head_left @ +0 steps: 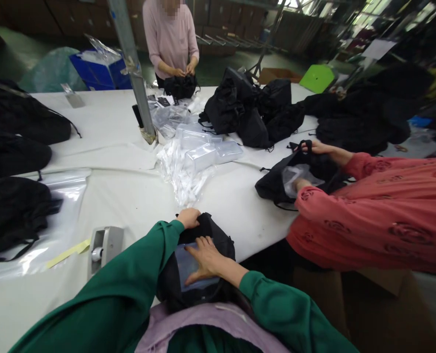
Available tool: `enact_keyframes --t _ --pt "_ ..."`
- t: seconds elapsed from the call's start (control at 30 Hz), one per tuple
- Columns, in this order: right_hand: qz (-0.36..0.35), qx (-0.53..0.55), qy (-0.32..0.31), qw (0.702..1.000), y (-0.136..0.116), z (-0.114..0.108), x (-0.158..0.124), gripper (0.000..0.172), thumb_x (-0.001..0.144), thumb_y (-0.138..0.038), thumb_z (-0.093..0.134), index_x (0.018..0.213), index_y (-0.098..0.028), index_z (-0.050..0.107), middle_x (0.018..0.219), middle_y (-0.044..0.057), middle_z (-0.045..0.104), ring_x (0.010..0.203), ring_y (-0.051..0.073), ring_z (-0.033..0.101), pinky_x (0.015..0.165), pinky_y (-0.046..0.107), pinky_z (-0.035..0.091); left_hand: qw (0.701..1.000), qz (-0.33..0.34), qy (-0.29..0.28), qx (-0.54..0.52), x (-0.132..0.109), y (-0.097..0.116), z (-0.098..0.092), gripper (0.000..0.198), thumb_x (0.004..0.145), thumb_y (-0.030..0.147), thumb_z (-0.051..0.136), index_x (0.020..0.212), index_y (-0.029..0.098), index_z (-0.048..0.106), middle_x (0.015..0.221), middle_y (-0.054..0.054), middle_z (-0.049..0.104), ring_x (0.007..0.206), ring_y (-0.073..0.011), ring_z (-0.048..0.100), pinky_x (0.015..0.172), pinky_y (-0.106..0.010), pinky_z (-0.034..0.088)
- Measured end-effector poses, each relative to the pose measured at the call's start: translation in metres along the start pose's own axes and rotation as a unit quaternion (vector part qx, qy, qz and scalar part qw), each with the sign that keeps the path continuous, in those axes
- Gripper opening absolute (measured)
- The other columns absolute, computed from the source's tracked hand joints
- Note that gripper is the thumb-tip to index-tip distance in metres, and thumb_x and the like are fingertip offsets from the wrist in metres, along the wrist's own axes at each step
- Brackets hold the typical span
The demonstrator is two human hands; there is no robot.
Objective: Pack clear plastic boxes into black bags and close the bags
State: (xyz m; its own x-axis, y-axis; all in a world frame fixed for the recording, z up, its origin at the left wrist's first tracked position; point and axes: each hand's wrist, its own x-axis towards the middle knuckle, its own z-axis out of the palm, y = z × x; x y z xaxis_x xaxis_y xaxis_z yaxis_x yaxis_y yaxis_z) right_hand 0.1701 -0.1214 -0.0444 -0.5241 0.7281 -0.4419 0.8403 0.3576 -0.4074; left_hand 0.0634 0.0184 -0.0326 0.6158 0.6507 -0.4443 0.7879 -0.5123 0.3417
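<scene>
A black fabric bag (223,240) lies at the table's front edge, close against my body. My left hand (189,218) is closed on the bag's far rim, its fingertips partly hidden by the cloth. With fingers spread, my right hand (208,260) presses on a clear plastic piece (186,267) in the bag's opening. Beyond my hands is a heap of clear plastic trays (201,157) and white packets (183,186).
A tape dispenser (106,245) stands left of my arm. Black bags (12,211) lie on plastic sheets at left; more black bags (254,108) are piled further back. A metal post (133,68) rises from the table. Co-workers in red (368,211) and pink (172,39) handle bags.
</scene>
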Motion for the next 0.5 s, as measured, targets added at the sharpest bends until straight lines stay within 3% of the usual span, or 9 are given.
enact_keyframes --t 0.1,0.17,0.27,0.37,0.5 --pt "-0.029 0.016 0.010 0.999 0.005 0.013 -0.012 0.118 0.057 -0.075 0.072 0.150 -0.019 0.026 0.152 0.028 0.024 0.140 0.049 0.020 0.111 0.064 0.012 0.999 0.027 0.039 0.004 -0.014 0.004 -0.010 0.024 0.092 0.037 0.056 0.101 0.015 0.063 0.101 -0.006 0.067 0.094 -0.0198 0.063 0.086 -0.042 0.052" --pt "-0.023 0.031 -0.006 0.999 0.009 0.023 -0.013 0.119 0.058 -0.073 0.074 0.151 -0.020 0.023 0.155 0.027 0.020 0.141 0.049 0.016 0.111 0.065 0.012 0.996 0.051 0.072 0.009 -0.029 0.011 -0.022 0.021 0.093 0.032 0.052 0.098 0.016 0.065 0.096 -0.008 0.068 0.094 -0.0223 0.064 0.085 -0.042 0.051" --pt "-0.002 0.055 -0.011 0.998 0.011 0.035 -0.010 0.107 0.063 -0.066 0.074 0.150 -0.022 0.028 0.155 0.024 0.024 0.140 0.047 0.021 0.111 0.061 0.018 0.988 0.100 0.112 0.019 -0.052 0.027 -0.041 0.017 0.086 0.019 0.050 0.088 0.018 0.067 0.092 -0.010 0.071 0.091 -0.0258 0.066 0.079 -0.038 0.049" --pt "-0.005 0.063 0.021 0.998 0.013 0.042 -0.007 0.095 0.067 -0.059 0.075 0.146 -0.023 0.036 0.153 0.019 0.031 0.137 0.042 0.030 0.111 0.051 0.026 0.979 0.140 0.148 0.022 -0.070 0.041 -0.062 0.017 0.078 0.013 0.053 0.083 0.019 0.068 0.090 -0.007 0.072 0.087 -0.0242 0.067 0.073 -0.033 0.047" --pt "0.019 0.062 0.039 0.997 0.017 0.044 -0.002 0.096 0.061 -0.057 0.081 0.142 -0.022 0.043 0.148 0.016 0.041 0.131 0.039 0.039 0.106 0.045 0.033 0.959 0.099 0.265 -0.004 -0.079 0.049 -0.108 0.033 0.090 0.013 0.039 0.111 0.020 0.064 0.102 -0.006 0.070 0.097 -0.0238 0.065 0.081 -0.035 0.047"
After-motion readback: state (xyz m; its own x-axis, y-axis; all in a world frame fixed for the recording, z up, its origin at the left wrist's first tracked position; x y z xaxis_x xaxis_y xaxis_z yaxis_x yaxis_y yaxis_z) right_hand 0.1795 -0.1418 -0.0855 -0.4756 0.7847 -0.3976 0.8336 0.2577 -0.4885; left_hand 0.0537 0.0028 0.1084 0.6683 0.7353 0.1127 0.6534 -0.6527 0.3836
